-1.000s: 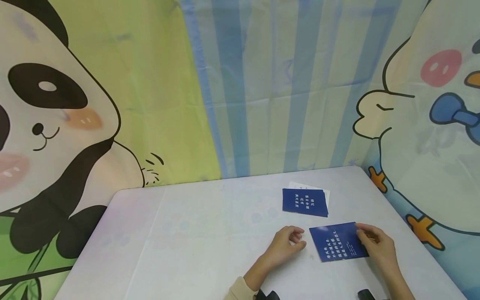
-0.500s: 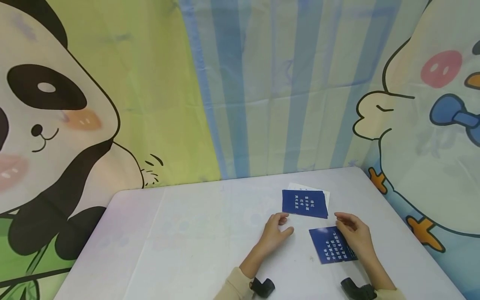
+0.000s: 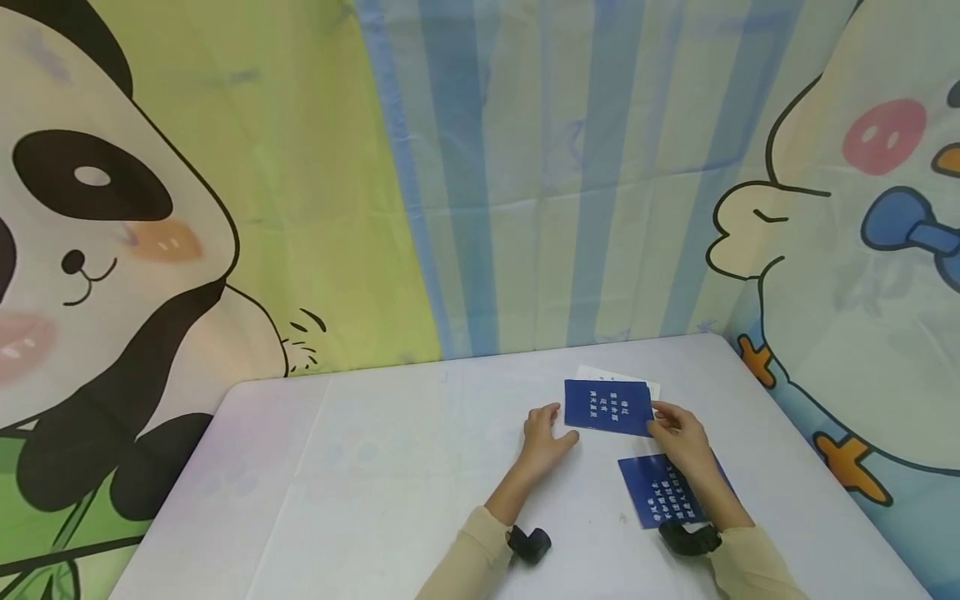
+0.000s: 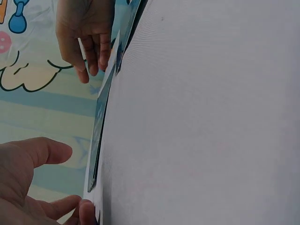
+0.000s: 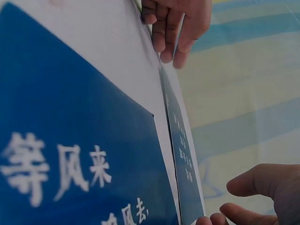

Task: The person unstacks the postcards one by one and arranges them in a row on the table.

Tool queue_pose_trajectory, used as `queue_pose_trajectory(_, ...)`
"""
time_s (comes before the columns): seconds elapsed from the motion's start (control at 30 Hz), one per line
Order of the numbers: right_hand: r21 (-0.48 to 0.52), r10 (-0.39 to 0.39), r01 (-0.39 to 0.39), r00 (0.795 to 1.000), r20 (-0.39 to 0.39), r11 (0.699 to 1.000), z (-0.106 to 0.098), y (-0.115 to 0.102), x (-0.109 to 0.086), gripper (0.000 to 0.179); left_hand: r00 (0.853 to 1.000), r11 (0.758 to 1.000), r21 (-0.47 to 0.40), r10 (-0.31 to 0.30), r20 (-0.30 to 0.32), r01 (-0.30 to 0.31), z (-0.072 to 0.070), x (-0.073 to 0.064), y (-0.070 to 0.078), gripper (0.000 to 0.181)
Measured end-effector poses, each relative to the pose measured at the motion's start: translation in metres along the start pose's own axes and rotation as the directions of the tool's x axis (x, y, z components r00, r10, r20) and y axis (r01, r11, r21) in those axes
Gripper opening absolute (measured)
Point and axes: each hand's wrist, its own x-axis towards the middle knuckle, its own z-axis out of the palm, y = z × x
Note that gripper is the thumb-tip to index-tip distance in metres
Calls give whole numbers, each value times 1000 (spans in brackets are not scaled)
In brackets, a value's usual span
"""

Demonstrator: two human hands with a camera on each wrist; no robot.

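A small stack of blue cards with white characters [image 3: 609, 407] lies on the table, its long side running left to right. Just off its left edge is my left hand [image 3: 543, 442], thumb and fingers spread apart and holding nothing. At the stack's right edge my right hand [image 3: 682, 437] has its fingertips right by the corner; the right wrist view shows its thumb [image 5: 251, 180] lifted away from the fingers. Under my right forearm lies another blue card [image 3: 652, 492], partly hidden by the wrist. A white card [image 3: 600, 372] sticks out behind the stack.
The white tabletop [image 3: 375, 483] reaches back to a striped, printed curtain [image 3: 540, 208]. Panda and bird pictures cover the side hangings. Black wrist cameras [image 3: 529, 545] are worn on both wrists.
My right hand has left the nearer blue card and moved forward and left to the stack's right edge. My left hand has moved forward and left to the stack's left side.
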Motion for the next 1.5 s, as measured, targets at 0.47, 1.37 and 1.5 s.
queue_pose_trajectory(0.47,-73,101,-96,992,77,993,6,-7,12,52,1000,966,256,-26,-12,28,3,15,11,53)
queue_pose_trajectory(1.37,-17,67,-67,998,1,998,6,-10,8,44,1000,994,106,-2,27,-1,-8,11,6,48)
queue_pose_trajectory(1.5,-33,51,-51,999,-3,998,4,-12,4,43,1000,996,82,19,23,-21,-11,9,6,46)
